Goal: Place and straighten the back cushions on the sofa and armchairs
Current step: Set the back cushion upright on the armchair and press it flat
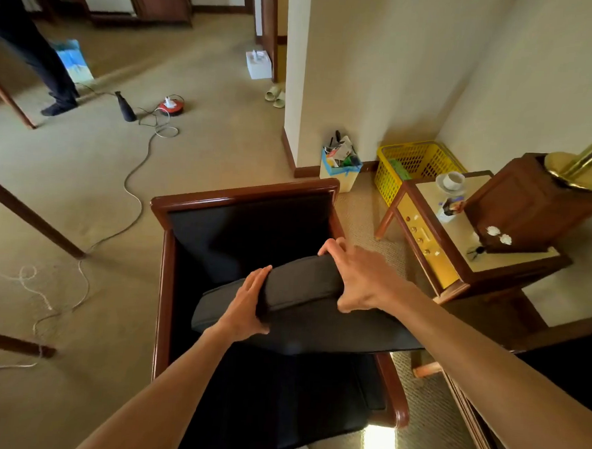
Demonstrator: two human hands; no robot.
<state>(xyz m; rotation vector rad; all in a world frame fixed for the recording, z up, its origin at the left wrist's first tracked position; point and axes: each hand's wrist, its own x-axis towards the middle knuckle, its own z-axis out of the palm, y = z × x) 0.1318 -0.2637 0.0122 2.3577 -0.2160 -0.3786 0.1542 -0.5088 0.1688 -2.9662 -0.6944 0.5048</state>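
Note:
A dark grey back cushion [304, 303] is held tilted above the seat of a wooden-framed armchair [244, 194] with dark upholstery. My left hand [249, 302] grips the cushion's left end, fingers over its top edge. My right hand [357, 279] holds the cushion's upper right corner, fingers curled over the far edge. The cushion's lower part rests toward the chair's right armrest [390, 387]. The chair's backrest behind the cushion is bare and dark.
A side table [433, 266] with a cup, small items and a brass lamp base stands right of the chair. A yellow basket [411, 165] and a box of clutter sit by the wall. Cables [131, 195] trail over the carpet at left. A person's legs [39, 59] stand far left.

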